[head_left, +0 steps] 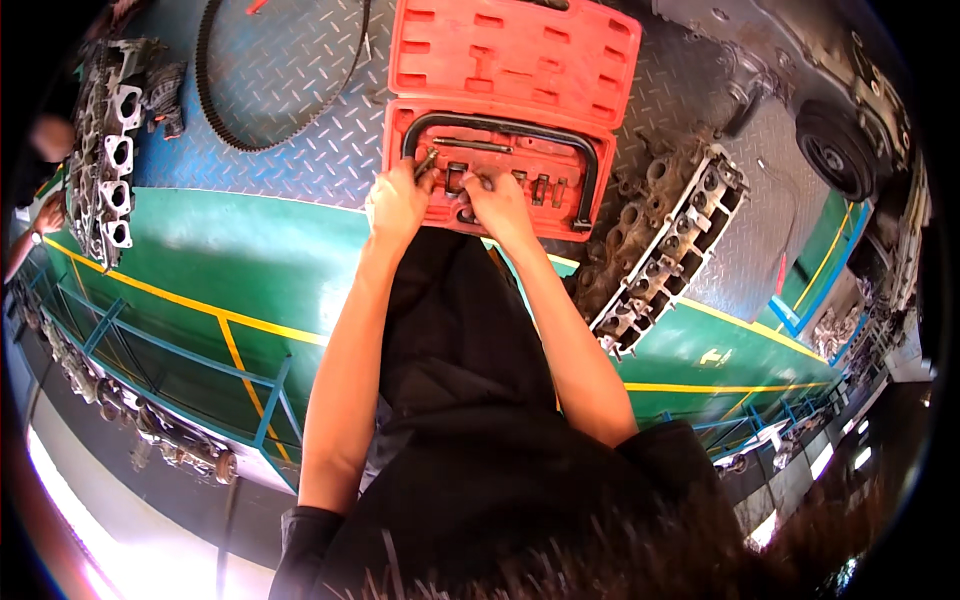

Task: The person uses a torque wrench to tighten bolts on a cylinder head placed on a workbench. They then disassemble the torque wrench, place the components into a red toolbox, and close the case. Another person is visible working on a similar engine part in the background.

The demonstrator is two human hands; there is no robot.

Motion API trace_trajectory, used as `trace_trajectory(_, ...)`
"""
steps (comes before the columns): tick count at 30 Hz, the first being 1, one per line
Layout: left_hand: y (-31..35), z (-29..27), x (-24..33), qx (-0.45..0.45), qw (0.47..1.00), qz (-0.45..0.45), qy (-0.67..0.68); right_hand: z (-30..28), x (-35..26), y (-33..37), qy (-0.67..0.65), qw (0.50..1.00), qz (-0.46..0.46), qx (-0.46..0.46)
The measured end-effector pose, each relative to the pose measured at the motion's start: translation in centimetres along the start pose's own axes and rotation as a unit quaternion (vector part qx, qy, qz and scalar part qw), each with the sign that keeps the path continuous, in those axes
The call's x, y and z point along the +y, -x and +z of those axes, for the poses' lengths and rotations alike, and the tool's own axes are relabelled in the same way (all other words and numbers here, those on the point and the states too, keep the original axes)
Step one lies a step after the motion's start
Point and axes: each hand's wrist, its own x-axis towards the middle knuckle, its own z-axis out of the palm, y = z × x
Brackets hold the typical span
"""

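An open red plastic tool case (598, 228) lies in front of me, its moulded lid (515, 68) tipped back. In its tray sits a black C-shaped clamp (500, 122), with a thin metal rod (473, 145) inside its curve. My left hand (398, 200) is at the tray's left side, its fingers closed on a short metal rod (428, 160). Beside it, my right hand (497, 205) reaches into the tray with bent fingers pressed together; what they grip is mostly hidden. Small metal adapters (540, 190) stand in slots right of that hand.
A cylinder head (665, 250) lies right of the case, another cylinder head (117, 150) at far left. A toothed belt (215, 120) rests on the diamond-plate surface (300, 120). Another person's hand (50, 213) shows at the left edge. An engine with a black pulley (832, 150) stands upper right.
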Motion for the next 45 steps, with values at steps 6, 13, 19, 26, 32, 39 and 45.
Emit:
trace_trajectory(6, -1.1, -0.6, 0.7, -0.001, 0.987, -0.134, -0.087, 0.5, -3.5, -0.4, 0.219, 0.975, -0.003, 0.022)
trace_trajectory(13, -1.7, -0.5, 2.6, 0.001, 0.980, -0.180, -0.085, 2.4, -4.7, -1.7, 0.242, 0.963, -0.013, 0.120)
trace_trajectory(19, -2.8, -2.5, 2.1, -0.095, 0.982, -0.100, -0.128, 1.8, -4.6, -0.6, 0.195, 0.979, -0.012, 0.053)
trace_trajectory(26, 3.6, -0.2, 5.9, -0.037, 0.967, 0.252, -0.007, -2.9, -2.4, 5.6, -0.278, 0.957, 0.084, 0.019)
trace_trajectory(32, -0.2, 5.2, 10.8, 0.048, 0.922, 0.384, 0.003, -7.3, 0.1, 5.5, -0.283, 0.941, 0.106, 0.154)
trace_trajectory(39, -0.6, 7.8, 12.1, 0.061, 0.886, 0.453, -0.076, -12.0, 0.9, 5.1, -0.173, 0.958, 0.064, 0.219)
trace_trajectory(45, 1.7, 8.4, 11.2, 0.147, 0.896, 0.376, -0.184, -13.8, -1.5, 2.6, 0.195, 0.954, 0.078, 0.212)
